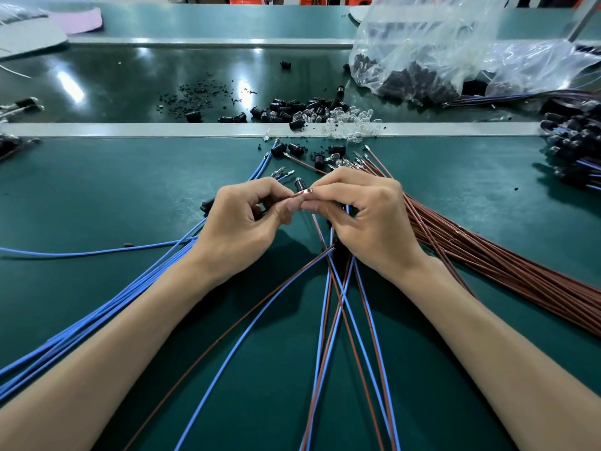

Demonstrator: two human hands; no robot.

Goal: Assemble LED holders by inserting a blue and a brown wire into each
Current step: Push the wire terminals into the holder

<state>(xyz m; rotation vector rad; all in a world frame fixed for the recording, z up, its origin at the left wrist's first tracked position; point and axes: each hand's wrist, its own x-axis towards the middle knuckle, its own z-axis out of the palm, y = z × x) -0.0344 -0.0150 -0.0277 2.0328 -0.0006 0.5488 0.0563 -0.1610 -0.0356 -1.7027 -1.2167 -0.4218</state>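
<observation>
A black LED holder (298,183) is held above the bench (97,190), right where the fingertips of the two hands meet. Its long axis runs away from the person, with one end raised toward the far side of the bench and the other end buried among the fingertips. The left hand (240,216) is curled, and its thumb and forefinger are pinched together at the base of the holder. The right hand (364,216) is curled as well, and the end of a brown wire (318,231) is pinched between its thumb and forefinger. The wire's copper-coloured terminal (306,191) lies almost crosswise, pointing left toward the base of the holder and just touching it. Whether it is seated inside cannot be told.

Several blue and brown wires (341,304) are crossed below the hands and trail toward the near edge. A fan of blue wires (130,288) is spread to the left, and a thick bundle of brown wires (487,262) is laid to the right, its terminals pointing to the far side. Loose black holders (286,109) and clear LEDs (351,122) are scattered beyond the hands, across a pale strip (162,129). A clear plastic bag (439,43) of dark parts is set at the far right.
</observation>
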